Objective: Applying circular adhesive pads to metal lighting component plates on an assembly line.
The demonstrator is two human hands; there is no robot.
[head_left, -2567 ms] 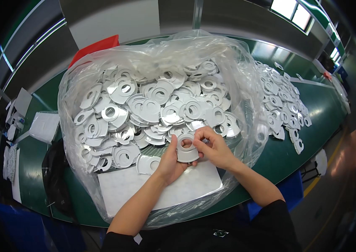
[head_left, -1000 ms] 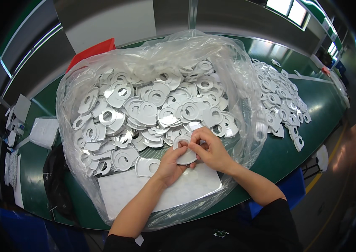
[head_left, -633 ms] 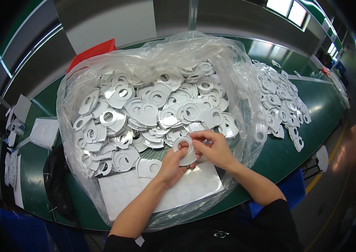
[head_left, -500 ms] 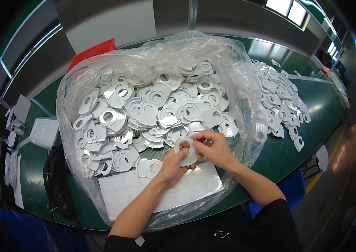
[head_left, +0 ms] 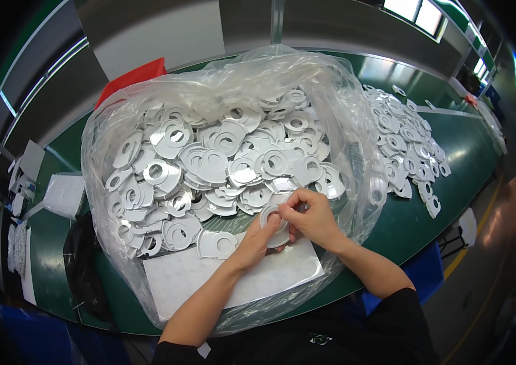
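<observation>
My left hand (head_left: 257, 242) is closed round a white plastic part (head_left: 278, 238) with a ring-shaped upper end, its thumb lying over the ring's opening. At the part's upper right rim, my right hand (head_left: 311, 218) has thumb and forefinger pinched together. Whether a thin piece is caught between those fingertips is too small to tell. Under both hands lies a white sheet (head_left: 209, 286) with faint round marks. Beside my left hand, another white plastic part (head_left: 216, 244) rests at the sheet's upper edge.
A large clear plastic bag (head_left: 355, 121) lies spread around a heap of similar white parts (head_left: 215, 164). More loose parts (head_left: 407, 146) are piled on the green table (head_left: 392, 243) to the right. A red bin (head_left: 130, 79) stands behind; a black bag (head_left: 81, 261) lies at the left.
The held part has shifted slightly right and down with my left hand. My left thumb has moved across the ring's opening. My right hand stays pinched at the rim.
</observation>
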